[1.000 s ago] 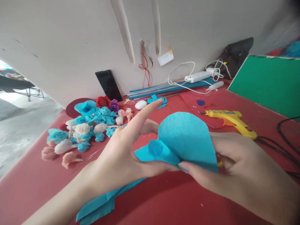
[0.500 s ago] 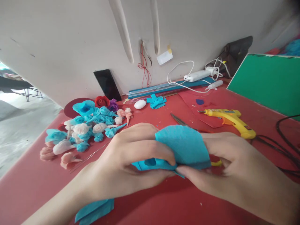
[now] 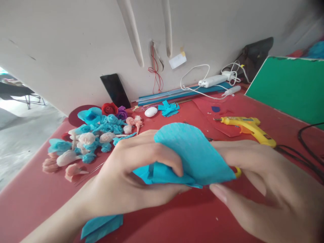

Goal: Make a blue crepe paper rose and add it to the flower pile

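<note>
My left hand (image 3: 144, 168) pinches blue crepe paper between thumb and curled fingers. The gathered, folded part of the paper lies inside its grip. A rounded blue crepe paper petal (image 3: 187, 152) stands up from that pinch and spreads to the right. My right hand (image 3: 260, 182) is at the petal's right side, its thumb apart from the fingers and just below the paper's lower edge. Its fingers reach partly behind the petal, so their tips are hidden. Beside them shows a yellow loop (image 3: 238, 172), mostly covered. More folded blue crepe paper (image 3: 103, 226) lies under my left forearm.
Crepe paper flowers (image 3: 87, 138) in blue, white and pink are heaped at the left. A yellow glue gun (image 3: 248, 126) lies at the right, before a green board (image 3: 288, 87). Blue paper strips (image 3: 168, 108), a white oval object (image 3: 151, 112) and a dark phone (image 3: 115, 90) are farther back.
The blue petal has swung up and spread wider, now covering the scissors' blades. My right thumb has moved right, off the pinched spot, while my left hand keeps its grip.
</note>
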Action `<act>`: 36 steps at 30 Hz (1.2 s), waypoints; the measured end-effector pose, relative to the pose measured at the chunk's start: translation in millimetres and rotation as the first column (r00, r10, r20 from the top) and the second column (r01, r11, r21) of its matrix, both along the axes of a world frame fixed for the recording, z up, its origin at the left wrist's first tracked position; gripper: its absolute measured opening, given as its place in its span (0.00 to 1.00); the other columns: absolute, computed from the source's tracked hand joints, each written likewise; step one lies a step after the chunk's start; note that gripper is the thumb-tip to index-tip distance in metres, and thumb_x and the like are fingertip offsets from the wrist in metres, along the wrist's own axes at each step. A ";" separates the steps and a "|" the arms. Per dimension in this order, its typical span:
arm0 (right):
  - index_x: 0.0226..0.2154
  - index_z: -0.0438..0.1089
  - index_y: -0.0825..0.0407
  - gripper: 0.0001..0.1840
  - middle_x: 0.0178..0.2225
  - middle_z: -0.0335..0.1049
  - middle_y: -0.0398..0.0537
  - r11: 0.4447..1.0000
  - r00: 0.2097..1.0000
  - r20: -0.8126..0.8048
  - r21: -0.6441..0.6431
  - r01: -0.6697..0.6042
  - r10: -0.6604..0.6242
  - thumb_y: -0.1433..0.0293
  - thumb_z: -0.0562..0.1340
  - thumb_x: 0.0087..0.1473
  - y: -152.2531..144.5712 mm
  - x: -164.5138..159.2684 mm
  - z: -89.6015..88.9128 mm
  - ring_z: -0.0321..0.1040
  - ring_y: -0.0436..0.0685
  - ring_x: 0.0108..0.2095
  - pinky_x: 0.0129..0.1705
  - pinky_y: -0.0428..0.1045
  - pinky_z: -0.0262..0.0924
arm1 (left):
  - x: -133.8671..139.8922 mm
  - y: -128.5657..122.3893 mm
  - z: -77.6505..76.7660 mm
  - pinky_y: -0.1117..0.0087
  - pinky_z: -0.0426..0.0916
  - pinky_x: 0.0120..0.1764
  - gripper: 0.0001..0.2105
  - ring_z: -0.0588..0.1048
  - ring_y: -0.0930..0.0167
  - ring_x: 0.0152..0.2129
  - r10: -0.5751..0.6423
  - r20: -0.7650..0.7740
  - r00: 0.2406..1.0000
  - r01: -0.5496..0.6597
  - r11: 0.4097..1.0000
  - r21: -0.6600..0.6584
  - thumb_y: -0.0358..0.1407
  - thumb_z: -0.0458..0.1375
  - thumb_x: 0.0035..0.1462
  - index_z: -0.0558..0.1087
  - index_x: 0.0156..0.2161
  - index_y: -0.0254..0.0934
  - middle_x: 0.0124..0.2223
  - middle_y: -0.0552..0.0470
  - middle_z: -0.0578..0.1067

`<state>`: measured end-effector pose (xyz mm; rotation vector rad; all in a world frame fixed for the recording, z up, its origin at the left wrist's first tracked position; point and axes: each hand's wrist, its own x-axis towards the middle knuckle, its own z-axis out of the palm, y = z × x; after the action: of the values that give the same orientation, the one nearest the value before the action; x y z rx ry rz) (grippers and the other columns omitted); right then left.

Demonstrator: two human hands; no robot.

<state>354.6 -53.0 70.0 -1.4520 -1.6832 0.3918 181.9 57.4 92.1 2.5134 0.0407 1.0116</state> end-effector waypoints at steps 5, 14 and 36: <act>0.28 0.69 0.45 0.05 0.28 0.69 0.34 0.985 0.989 -0.077 0.124 -0.118 0.128 0.69 0.66 0.47 6.7 2.4 -7.5 0.68 0.46 0.27 0.33 0.35 0.66 | -0.6 -1.8 -3.3 0.86 0.71 0.28 0.11 0.71 0.83 0.19 0.039 -0.007 0.999 -0.039 0.997 -0.069 0.27 0.68 0.42 0.69 0.28 0.35 0.26 0.62 0.75; 0.19 0.63 0.52 0.11 0.20 0.64 0.37 0.984 0.975 -0.165 -0.067 -0.163 0.150 0.73 0.62 0.48 12.1 0.3 0.1 0.68 0.48 0.26 0.25 0.39 0.62 | 3.2 -1.9 -5.4 0.88 0.71 0.25 0.12 0.70 0.84 0.18 0.053 -0.016 0.998 -0.054 0.991 -0.126 0.27 0.68 0.42 0.68 0.28 0.35 0.25 0.62 0.74; 0.25 0.71 0.51 0.08 0.22 0.67 0.41 0.991 0.991 -0.087 -0.075 -0.112 0.105 0.71 0.58 0.51 8.2 0.1 4.1 0.67 0.50 0.24 0.18 0.42 0.58 | 2.7 -4.0 -10.7 0.86 0.70 0.31 0.10 0.72 0.82 0.23 0.082 0.022 0.996 -0.080 0.995 -0.062 0.26 0.67 0.44 0.69 0.29 0.35 0.27 0.60 0.75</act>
<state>354.7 -44.7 74.1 -1.3848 -1.7008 0.5776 184.6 53.4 81.4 2.4612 0.1651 1.0574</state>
